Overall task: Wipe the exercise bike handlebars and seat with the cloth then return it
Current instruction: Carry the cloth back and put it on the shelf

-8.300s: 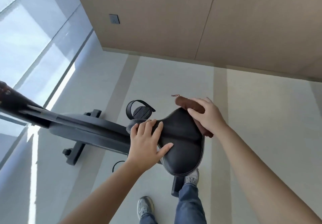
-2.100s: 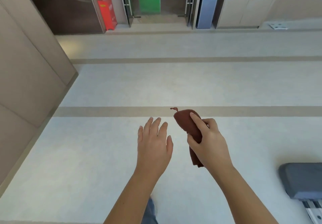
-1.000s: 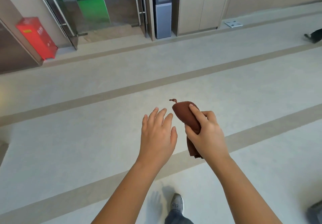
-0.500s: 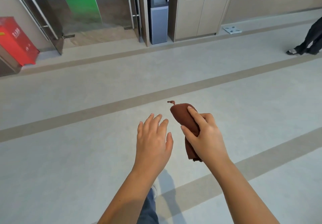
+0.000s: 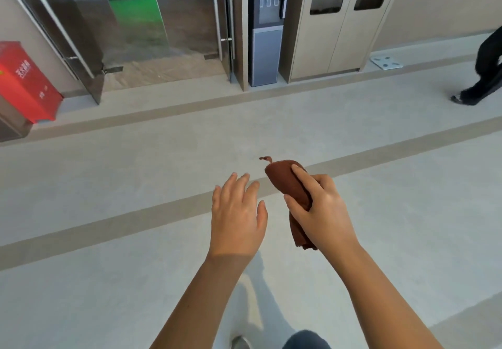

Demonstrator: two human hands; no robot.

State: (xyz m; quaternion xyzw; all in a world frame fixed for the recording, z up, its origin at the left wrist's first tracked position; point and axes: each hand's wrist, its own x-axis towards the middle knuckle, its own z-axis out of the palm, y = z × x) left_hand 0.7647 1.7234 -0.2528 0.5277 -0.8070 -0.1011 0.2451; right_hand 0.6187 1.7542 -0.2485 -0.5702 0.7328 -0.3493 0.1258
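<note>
Above a pale floor (image 5: 108, 267) crossed by darker tan bands, both forearms reach forward from the bottom of the frame. Right hand (image 5: 323, 212): fingers and thumb curled round a rolled brown cloth (image 5: 282, 178), index finger laid along its top. The cloth is held in the air, clear of the floor; its far end sticks out past the fingertips with a small loose tag, and its near end hangs below the palm. Left hand (image 5: 236, 212): just beside the right, palm down, fingers straight and slightly spread, holding nothing and not touching the cloth.

At the bottom edge: the tip of a shoe (image 5: 240, 343) and a bit of blue trouser knee (image 5: 307, 340).

Far side of the floor, left to right: red box (image 5: 24, 82) against the wall; glass doors (image 5: 176, 22) with long metal handles, a green panel showing in them; grey water dispenser (image 5: 266, 30); beige cabinet (image 5: 334, 30) with two dark openings; a small white square plate (image 5: 385, 62) lying flat. At the right edge, another person's dark-trousered legs (image 5: 486, 76)
</note>
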